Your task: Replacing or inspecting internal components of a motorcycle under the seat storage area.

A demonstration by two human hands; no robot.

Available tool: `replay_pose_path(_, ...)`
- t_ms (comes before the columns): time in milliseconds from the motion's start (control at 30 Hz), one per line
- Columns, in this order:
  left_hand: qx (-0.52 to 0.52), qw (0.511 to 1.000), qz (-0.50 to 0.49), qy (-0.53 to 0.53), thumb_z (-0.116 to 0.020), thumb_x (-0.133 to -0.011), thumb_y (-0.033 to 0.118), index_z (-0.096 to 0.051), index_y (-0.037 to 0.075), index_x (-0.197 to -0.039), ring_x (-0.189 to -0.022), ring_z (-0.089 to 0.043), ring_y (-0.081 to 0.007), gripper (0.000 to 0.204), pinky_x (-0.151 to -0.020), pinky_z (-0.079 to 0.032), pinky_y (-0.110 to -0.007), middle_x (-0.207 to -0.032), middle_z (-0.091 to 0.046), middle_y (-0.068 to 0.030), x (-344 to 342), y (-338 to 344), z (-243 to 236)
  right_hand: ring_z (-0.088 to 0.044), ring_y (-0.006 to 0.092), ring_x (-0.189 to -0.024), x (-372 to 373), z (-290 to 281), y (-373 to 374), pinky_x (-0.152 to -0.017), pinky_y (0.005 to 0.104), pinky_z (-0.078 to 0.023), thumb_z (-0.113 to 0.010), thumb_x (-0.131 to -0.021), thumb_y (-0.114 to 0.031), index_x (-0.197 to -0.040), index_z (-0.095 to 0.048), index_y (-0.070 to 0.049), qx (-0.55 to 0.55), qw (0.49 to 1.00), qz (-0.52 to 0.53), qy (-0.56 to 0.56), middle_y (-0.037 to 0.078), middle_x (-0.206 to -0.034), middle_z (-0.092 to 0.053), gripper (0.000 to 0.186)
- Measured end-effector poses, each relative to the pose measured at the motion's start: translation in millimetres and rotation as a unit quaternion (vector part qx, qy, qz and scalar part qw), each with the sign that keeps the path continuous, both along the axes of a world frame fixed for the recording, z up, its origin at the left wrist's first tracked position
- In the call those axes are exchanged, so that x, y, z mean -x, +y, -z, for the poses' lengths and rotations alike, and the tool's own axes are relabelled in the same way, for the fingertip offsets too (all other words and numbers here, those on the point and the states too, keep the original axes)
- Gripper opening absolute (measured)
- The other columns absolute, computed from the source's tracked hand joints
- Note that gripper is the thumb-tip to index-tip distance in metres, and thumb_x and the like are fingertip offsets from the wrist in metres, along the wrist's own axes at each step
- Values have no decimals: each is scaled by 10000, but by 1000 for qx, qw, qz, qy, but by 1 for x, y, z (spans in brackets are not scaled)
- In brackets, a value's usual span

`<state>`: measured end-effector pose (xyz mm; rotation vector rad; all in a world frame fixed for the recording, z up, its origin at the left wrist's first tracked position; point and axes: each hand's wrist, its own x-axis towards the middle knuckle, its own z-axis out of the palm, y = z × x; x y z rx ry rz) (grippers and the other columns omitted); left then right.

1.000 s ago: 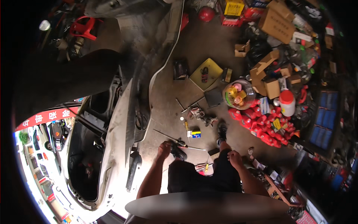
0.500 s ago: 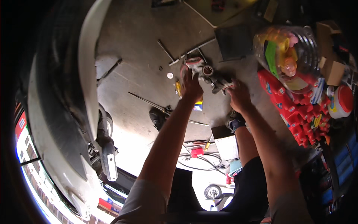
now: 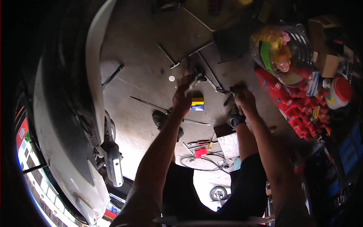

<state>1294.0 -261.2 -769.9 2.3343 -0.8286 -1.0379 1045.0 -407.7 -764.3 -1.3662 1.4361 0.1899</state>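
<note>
My left hand (image 3: pixel 183 96) reaches over the floor with its fingers curled at the left end of a dark and silver metal part (image 3: pixel 213 84). Shadow and motion blur hide its exact kind. At the right end my right hand (image 3: pixel 245 100) is closed on a dark piece, and I cannot make out whether it joins the metal part. A small yellow and blue box (image 3: pixel 197 104) lies on the floor below and between the hands. Left of my left fingertips is a white disc (image 3: pixel 171 78).
T-handled wrenches (image 3: pixel 168 56) lie beyond my hands, a long thin rod (image 3: pixel 149 104) nearer. A scooter (image 3: pixel 64 140) stands left. Red bottles (image 3: pixel 298 108), a clear plastic jug (image 3: pixel 281 56) and a red-lidded tub (image 3: pixel 337 92) crowd the right. A black hose (image 3: pixel 204 162) lies near my feet.
Both hands have come slightly nearer, the left also moving left and the right moving right. The metal part has turned, hiding its round opening, and the yellow and blue box is more exposed.
</note>
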Motion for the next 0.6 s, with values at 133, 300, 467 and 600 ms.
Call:
replay_pose_path(133, 25, 972, -160, 172, -599, -848, 24, -629, 20, -1073, -935, -644, -142, 227, -794, -506, -288, -993, -682, -125, 3, 29, -100, -488, 89, -723, 7, -88, 16, -663, 254, -411, -578, -751, -48, -887, -572, -68, -34, 951, 265, -156, -15, -798, -535, 137)
replay_pose_path(300, 164, 941, -214, 203, -642, -837, 55, -674, 45, -1017, -859, -619, -107, 183, -751, -484, -256, -909, -674, -38, -5, 89, -222, -550, 145, -791, -27, -227, 39, -717, 300, -471, -539, -761, -16, -935, -569, -73, -118, 896, 383, -190, 11, -864, -562, 186)
replay_pose_path(467, 143, 824, -406, 368, -607, -858, 38, -625, 32, -1010, -738, -538, -67, 153, -667, -408, -232, -841, -618, 14, -10, 83, -377, -594, 183, -894, -52, -356, 54, -803, 345, -505, -509, -813, -13, -1020, -558, -50, -169, 831, 442, -291, 63, -977, -597, 216)
replay_pose_path(600, 251, 779, -425, 387, -562, -872, 0, -545, 29, -1122, -784, -567, -88, 252, -718, -439, -232, -936, -625, -22, -12, 101, -442, -622, 227, -949, -75, -431, 54, -826, 387, -521, -511, -872, -64, -987, -555, -53, -208, 799, 422, -374, 97, -978, -626, 124)
